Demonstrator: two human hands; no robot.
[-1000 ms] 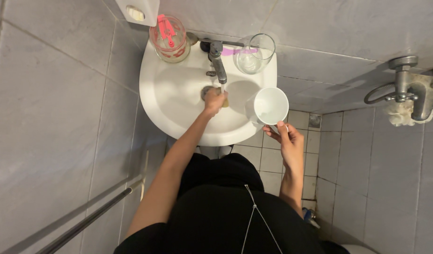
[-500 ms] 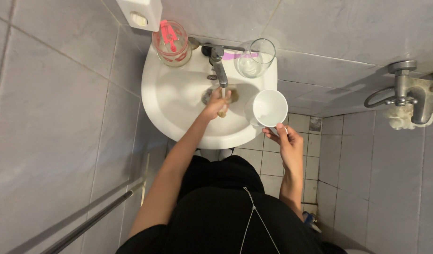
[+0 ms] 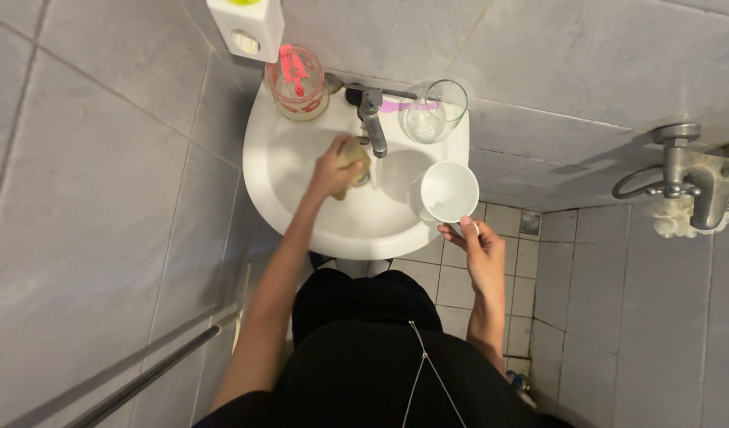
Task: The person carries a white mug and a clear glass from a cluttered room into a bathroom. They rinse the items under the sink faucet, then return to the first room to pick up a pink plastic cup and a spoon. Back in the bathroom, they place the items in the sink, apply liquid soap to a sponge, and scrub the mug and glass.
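Looking down from head height: black clothing fills the near foreground, both bare forearms extend forward toward a white washbasin [image 3: 285,170].

Right hand [image 3: 479,250]: just outside the basin's right front rim, fingers pinched on the handle of a white mug [image 3: 449,191]. Mug is upright, mouth facing up, over the right edge of the bowl.

Left hand [image 3: 333,168]: inside the bowl, left of the tap spout, fingers curled tight around a tan sponge [image 3: 352,153]. Sponge sits close under the spout.

Chrome tap [image 3: 372,119]: at the back centre of the basin, spout pointing toward the viewer.

Back ledge, left of tap: clear jar [image 3: 299,89] with red pattern, holding something pink. Right of tap: empty clear drinking glass [image 3: 433,112], upright, with a purple item lying behind it.

Wall above jar: white dispenser [image 3: 247,28]. Far right: chrome wall valve [image 3: 681,162] on grey tile. Lower left: metal rail [image 3: 143,376] running diagonally.
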